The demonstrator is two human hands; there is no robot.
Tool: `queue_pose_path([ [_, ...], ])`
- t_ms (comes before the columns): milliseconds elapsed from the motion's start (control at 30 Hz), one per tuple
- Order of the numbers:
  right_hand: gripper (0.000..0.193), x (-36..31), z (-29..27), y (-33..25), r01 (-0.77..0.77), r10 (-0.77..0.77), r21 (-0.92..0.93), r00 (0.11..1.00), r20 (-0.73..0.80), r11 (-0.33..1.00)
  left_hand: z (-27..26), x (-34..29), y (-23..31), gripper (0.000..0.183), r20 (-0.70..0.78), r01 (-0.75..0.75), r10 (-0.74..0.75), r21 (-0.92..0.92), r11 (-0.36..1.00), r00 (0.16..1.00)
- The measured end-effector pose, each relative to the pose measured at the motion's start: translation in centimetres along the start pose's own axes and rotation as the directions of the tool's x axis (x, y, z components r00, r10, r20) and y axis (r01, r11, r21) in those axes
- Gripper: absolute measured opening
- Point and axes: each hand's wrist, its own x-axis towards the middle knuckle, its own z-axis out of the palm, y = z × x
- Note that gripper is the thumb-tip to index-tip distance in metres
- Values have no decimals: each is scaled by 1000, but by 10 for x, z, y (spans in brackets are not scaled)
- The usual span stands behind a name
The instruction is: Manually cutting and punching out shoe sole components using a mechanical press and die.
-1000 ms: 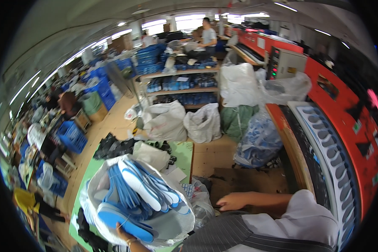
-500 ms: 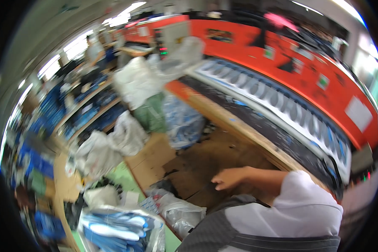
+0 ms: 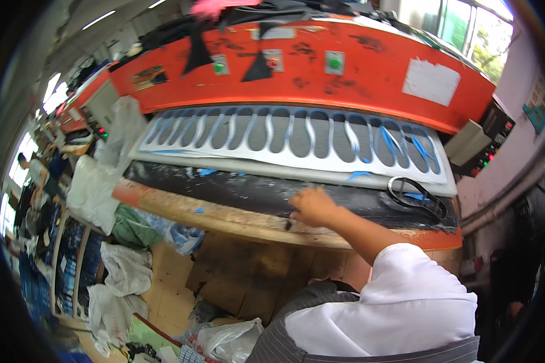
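Note:
My right hand (image 3: 313, 207) reaches in from the right over the front edge of a dark work table (image 3: 248, 192). Its fingers are loosely bent and apart, and nothing shows in them. A small dark piece (image 3: 288, 225) lies at the wooden edge just below the fingers. To the right of the hand rests a sole-shaped metal cutting die (image 3: 431, 207), a looped band. Behind it stretches a white sheet (image 3: 224, 150) with a row of long sole-shaped cut-outs, dark grey showing through them, and blue strips at its right end. My left hand is out of view.
A red machine beam (image 3: 309, 78) with round buttons spans the back. Blue scraps (image 3: 358, 175) lie on the table. White sacks (image 3: 127, 266), a green sack (image 3: 133, 225) and plastic bags (image 3: 230, 339) stand to the left and below. Shelves (image 3: 72, 266) and a person (image 3: 39, 175) are at the far left.
My view has swung right to face the red machine. My right hand has gone from over the floor beside the table to over the table's front edge.

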Motion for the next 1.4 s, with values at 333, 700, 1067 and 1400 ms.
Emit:
queue_pose_path([
  [333,48,-151,-16,212,-504,517,125,809,-281,855,310,-46,166,38,401,133,-159,93,987,902],
  [700,7,-208,7,210,-452,451,69,840,-301,889,640,-116,245,15,903,152,181,-257,954,389],
  [1067,27,15,-37,131,-346,463,508,878,-122,789,834,-57,182,38,917,-603,319,-117,789,239],
  [1400,49,191,8,299,-863,973,462,229,-10,207,853,-35,194,30,977,-637,201,-195,746,-65],
])
